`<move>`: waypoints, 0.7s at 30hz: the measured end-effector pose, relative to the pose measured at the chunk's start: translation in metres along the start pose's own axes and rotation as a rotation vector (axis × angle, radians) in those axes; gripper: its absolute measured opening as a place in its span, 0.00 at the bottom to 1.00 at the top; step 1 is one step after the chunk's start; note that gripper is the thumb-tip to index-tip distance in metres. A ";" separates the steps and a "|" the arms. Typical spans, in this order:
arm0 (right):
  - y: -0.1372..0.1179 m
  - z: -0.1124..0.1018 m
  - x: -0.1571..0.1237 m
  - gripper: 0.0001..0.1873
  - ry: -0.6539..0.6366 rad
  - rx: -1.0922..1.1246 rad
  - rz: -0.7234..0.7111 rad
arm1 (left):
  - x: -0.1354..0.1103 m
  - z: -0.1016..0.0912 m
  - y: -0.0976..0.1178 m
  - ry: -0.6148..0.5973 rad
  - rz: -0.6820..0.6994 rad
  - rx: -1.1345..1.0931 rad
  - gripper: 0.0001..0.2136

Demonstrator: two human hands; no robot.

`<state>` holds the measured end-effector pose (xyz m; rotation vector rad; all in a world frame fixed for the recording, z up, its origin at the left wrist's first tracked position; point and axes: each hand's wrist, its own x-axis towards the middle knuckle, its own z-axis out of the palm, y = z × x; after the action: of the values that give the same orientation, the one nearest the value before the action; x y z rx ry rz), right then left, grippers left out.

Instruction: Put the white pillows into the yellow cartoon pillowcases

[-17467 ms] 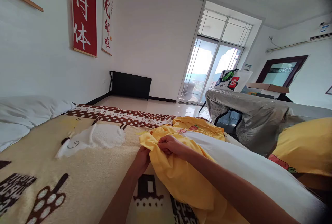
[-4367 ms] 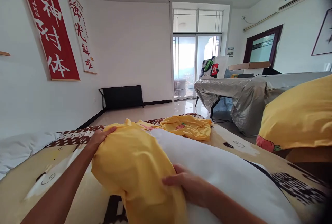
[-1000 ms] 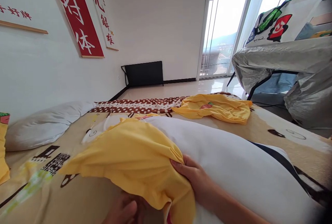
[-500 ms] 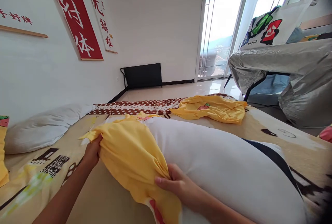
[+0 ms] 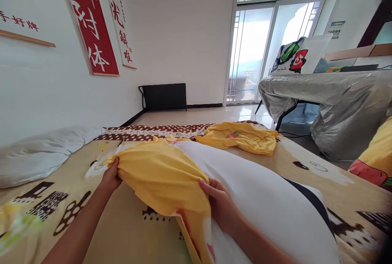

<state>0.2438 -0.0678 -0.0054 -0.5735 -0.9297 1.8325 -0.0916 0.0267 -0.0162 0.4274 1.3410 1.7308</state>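
A yellow pillowcase [image 5: 159, 166] is drawn partly over the far left end of a large white pillow [image 5: 245, 186], which lies slantwise on the bed. Its left corner is bunched in my left hand [image 5: 112, 177], closed around the fabric. My right hand [image 5: 219, 200] pinches the pillowcase's edge between thumb and fingers, against the side of the pillow. Below my right hand the fabric hangs loose, with a bit of pink-red print showing. A dark band runs along the pillow's right side. Most of the right hand's fingers are hidden behind the cloth.
Another yellow cloth [image 5: 241, 137] with a carrot print lies at the bed's far side. A white pillow [image 5: 45, 154] rests at left, a yellow printed item [image 5: 376, 158] at right. Beyond the patterned bedspread [image 5: 128, 223] stand a black panel [image 5: 165, 96] and a covered table [image 5: 337, 92].
My right hand has moved up and slightly right along the pillowcase edge, pulling the cloth wider. My left hand keeps its hold. The view has tilted up and turned right.
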 end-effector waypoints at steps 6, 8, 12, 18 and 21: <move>0.009 0.001 0.004 0.18 0.037 0.098 0.096 | -0.071 -0.020 -0.045 -0.502 -0.277 0.167 0.15; 0.010 0.000 0.003 0.19 0.061 0.079 0.128 | -0.095 -0.012 -0.060 -0.635 -0.385 0.271 0.20; 0.007 0.002 0.001 0.22 -0.019 -0.057 0.128 | -0.120 0.008 -0.078 -0.706 -0.375 0.285 0.23; 0.016 0.001 0.009 0.18 -0.177 -0.438 0.112 | -0.133 0.011 -0.077 -0.748 -0.234 0.399 0.18; 0.026 -0.002 0.014 0.17 -0.092 -0.567 0.110 | -0.133 0.007 -0.082 -0.695 -0.285 0.438 0.20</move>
<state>0.2251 -0.0604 -0.0274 -0.9032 -1.5232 1.6939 0.0220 -0.0728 -0.0563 0.9332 1.1700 0.9095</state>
